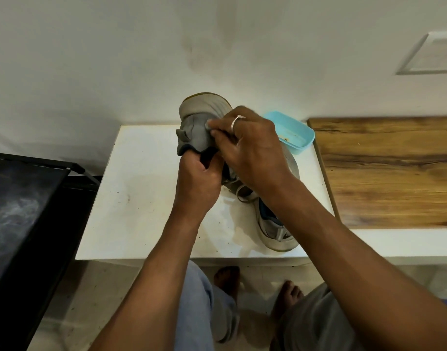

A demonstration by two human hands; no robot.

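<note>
Though scuffed, soft grey shoe [193,134]

White table [141,198] — speckled with dirt, grey sneaker [275,231] lying near its front-right edge, light-blue tub [301,146] — back-right corner

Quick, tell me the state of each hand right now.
Left hand: closed, gripping the grey shoe by its heel collar.
Right hand: closed, pinching a small pale wad against that shoe.

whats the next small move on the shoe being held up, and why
Probably a short rub across the back of the grey shoe: the left hand grips its collar, holding it upright, and the right hand pinches a small pale wad against the grey fabric there.
</note>
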